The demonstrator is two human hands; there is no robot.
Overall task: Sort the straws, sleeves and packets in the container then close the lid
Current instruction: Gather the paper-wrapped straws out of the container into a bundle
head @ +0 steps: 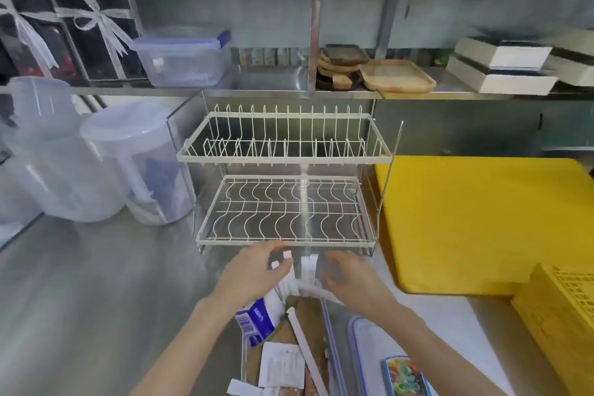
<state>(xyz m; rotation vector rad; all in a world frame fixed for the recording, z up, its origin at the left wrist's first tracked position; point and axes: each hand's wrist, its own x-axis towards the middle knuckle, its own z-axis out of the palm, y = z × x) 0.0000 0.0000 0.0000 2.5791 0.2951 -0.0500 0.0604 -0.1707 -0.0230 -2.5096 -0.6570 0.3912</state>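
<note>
The job is not finished. Both hands, left hand and right hand, pinch white paper sleeves above the open container. Packets lie inside. The lid waits beside it, not closed yet.

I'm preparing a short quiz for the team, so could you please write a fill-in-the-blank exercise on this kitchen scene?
1. The two-tier dish rack holds ____ dishes.
2. The cutting board right of the rack is ____ in colour.
3. The lid with the blue rim lies to the ____ of the open container.
4. The left hand and the right hand are raised just in front of the rack's ____ tier.

Missing words: no; yellow; right; lower
</note>
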